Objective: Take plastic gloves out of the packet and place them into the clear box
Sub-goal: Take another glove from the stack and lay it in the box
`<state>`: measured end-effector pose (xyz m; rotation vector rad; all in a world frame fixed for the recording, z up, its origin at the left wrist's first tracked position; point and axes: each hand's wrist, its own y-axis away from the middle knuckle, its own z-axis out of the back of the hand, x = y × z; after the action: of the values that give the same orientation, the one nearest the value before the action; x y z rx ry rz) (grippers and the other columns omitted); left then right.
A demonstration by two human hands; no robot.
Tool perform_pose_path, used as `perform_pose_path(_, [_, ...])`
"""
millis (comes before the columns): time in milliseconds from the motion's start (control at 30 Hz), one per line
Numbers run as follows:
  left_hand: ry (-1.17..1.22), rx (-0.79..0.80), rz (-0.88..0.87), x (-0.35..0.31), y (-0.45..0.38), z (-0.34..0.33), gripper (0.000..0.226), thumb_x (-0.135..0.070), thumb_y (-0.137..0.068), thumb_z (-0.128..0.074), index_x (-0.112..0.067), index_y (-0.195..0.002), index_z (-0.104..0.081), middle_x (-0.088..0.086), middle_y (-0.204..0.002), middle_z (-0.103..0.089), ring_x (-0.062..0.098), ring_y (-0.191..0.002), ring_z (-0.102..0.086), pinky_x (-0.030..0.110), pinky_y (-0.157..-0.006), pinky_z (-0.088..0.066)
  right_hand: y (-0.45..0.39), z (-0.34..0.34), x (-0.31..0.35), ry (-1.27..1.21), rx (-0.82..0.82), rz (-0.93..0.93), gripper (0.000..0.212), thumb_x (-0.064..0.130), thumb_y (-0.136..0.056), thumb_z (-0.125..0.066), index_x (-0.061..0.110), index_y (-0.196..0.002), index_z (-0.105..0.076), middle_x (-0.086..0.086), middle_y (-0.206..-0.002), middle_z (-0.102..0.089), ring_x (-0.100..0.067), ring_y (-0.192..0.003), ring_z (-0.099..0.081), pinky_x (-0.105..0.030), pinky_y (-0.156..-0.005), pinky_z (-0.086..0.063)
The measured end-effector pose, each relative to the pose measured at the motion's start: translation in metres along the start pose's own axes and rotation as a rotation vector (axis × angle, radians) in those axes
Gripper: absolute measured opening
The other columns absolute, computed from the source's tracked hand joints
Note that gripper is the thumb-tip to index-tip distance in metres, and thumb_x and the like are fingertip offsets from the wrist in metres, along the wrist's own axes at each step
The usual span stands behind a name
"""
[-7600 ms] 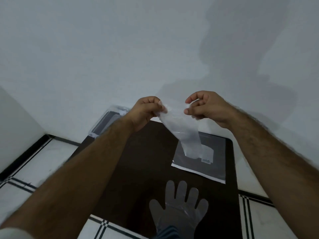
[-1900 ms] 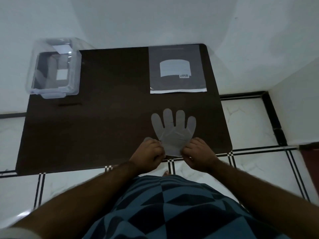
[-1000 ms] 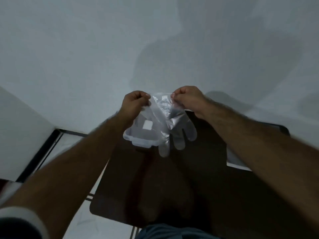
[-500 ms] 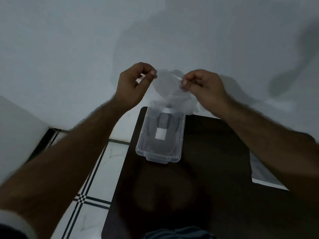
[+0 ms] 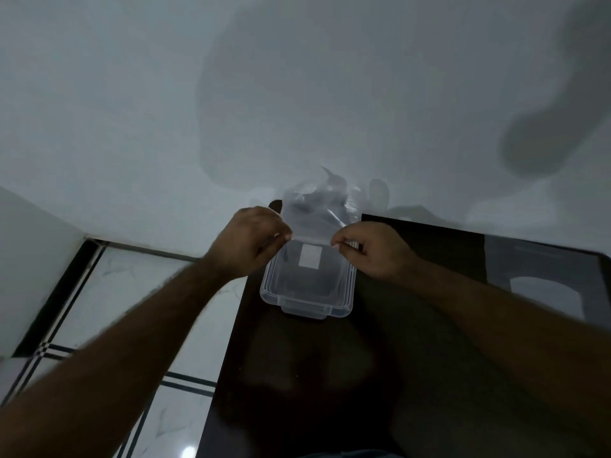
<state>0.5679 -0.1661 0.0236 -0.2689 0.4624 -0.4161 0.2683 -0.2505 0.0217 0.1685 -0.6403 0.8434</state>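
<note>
A clear plastic box (image 5: 309,304) with a white label stands at the far left corner of the dark table (image 5: 363,375). My left hand (image 5: 249,241) and my right hand (image 5: 370,251) each pinch one edge of a thin clear plastic glove (image 5: 317,209), stretched across the far half of the box. The glove's fingers crumple over the box's far end against the wall. The grey glove packet (image 5: 542,279) lies flat at the table's far right.
A white wall (image 5: 297,94) rises right behind the table. White floor tiles with dark stripes (image 5: 132,309) lie to the left of the table. My dark patterned clothing shows at the bottom edge.
Both hands have come down with the glove from above the box to its rim; the glove now lies over the box's far half.
</note>
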Motion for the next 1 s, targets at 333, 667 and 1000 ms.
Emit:
perform_pose_path(333, [-0.139, 0.261, -0.114, 0.023, 0.018, -0.05, 0.024, -0.036, -0.098, -0.063, -0.022, -0.102, -0.081, -0.004, -0.1, -0.081, 0.023, -0.108, -0.072, 0.046, -0.097, -0.05, 0.005, -0.042, -0.022, 0.306, 0.324, 0.02, 0.02, 0.027, -0.103, -0.06, 0.021, -0.114, -0.076, 0.0, -0.11, -0.079, -0.018, -0.104, -0.07, -0.044, -0.11, -0.045])
perform_pose_path(667, [-0.272, 0.493, -0.132, 0.029, 0.016, -0.072, 0.015, -0.033, -0.097, -0.071, -0.029, -0.103, -0.083, -0.001, -0.113, -0.082, 0.022, -0.127, -0.069, 0.06, -0.125, -0.026, -0.005, -0.065, -0.017, 0.554, 0.583, 0.022, 0.023, 0.031, -0.103, -0.06, 0.028, -0.123, -0.071, 0.001, -0.125, -0.073, -0.021, -0.128, -0.063, -0.059, -0.129, -0.016])
perform_pose_path(1000, [-0.329, 0.77, -0.163, 0.026, -0.001, -0.075, 0.024, -0.041, -0.105, -0.058, -0.034, -0.115, -0.079, -0.01, -0.121, -0.079, 0.021, -0.149, -0.051, 0.072, -0.126, 0.005, -0.023, -0.071, -0.02, 0.586, 0.798, 0.064, 0.041, 0.039, -0.104, -0.057, 0.03, -0.145, -0.06, 0.002, -0.144, -0.065, -0.02, -0.139, -0.056, -0.053, -0.131, -0.011])
